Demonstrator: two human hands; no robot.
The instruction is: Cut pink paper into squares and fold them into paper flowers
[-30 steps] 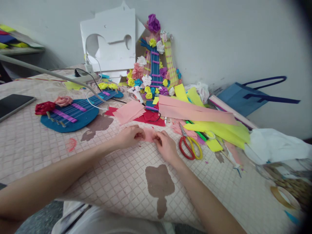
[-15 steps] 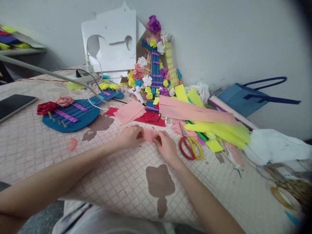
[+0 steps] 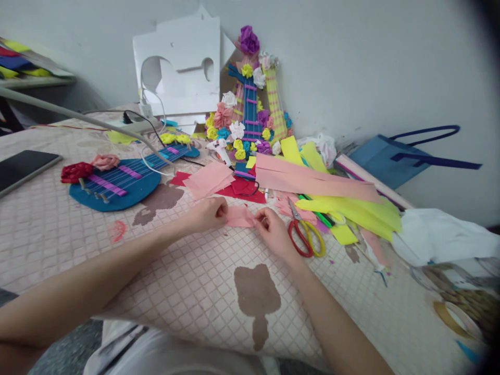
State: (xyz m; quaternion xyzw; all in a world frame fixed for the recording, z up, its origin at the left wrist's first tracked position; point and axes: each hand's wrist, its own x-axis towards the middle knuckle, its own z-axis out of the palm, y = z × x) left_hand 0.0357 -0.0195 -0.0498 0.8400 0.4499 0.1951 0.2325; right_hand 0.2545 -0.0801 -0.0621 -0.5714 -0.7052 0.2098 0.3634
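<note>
A small piece of pink crepe paper (image 3: 239, 216) is stretched between my two hands, just above the quilted tablecloth. My left hand (image 3: 209, 213) pinches its left end with the fingers curled in. At the other end, my right hand (image 3: 270, 227) grips the paper between thumb and fingertips. Beyond the hands lie pink paper sheets (image 3: 209, 178) on top of red paper (image 3: 244, 187). Scissors (image 3: 300, 237) with one red and one yellow handle rest to the right of my right hand.
A blue paper guitar (image 3: 117, 190) with crepe roses lies at left, near a phone (image 3: 27, 169). Behind stand flower-covered guitars (image 3: 250, 104) and a glue gun (image 3: 219, 151). Pink strips (image 3: 308, 177) and yellow paper (image 3: 363, 213) pile up at right. A tape roll (image 3: 455, 319) sits far right.
My hands have moved apart, the left one leftward and the right one rightward. More of the pink crepe paper now shows between them.
</note>
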